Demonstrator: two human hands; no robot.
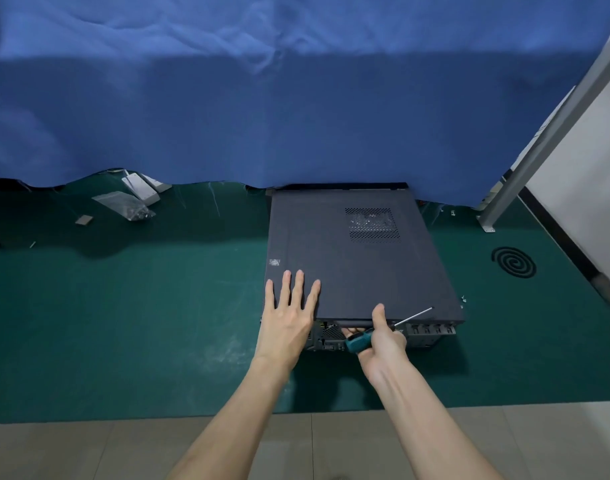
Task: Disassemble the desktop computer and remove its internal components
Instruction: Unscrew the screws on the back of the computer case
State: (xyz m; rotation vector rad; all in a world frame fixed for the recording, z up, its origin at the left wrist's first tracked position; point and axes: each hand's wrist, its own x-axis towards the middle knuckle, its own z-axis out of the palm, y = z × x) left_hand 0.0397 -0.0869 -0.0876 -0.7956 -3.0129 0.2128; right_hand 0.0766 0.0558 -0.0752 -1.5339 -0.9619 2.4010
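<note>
The dark computer (359, 271) lies flat on the green surface (158, 306), with little holes (373, 225) on top. The left hand (288, 320) rests open on it. The right hand (383, 341) grips a screwdriver (360, 342) at its near edge. A blue cloth (296, 98) covers the far end. A black spiral (514, 262) lies to the right.

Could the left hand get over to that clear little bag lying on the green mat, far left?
Probably yes. The left hand lies flat and empty on the computer case, and only bare green mat lies between it and the clear bag. It looks a stretch, so leaning may be needed.
</note>
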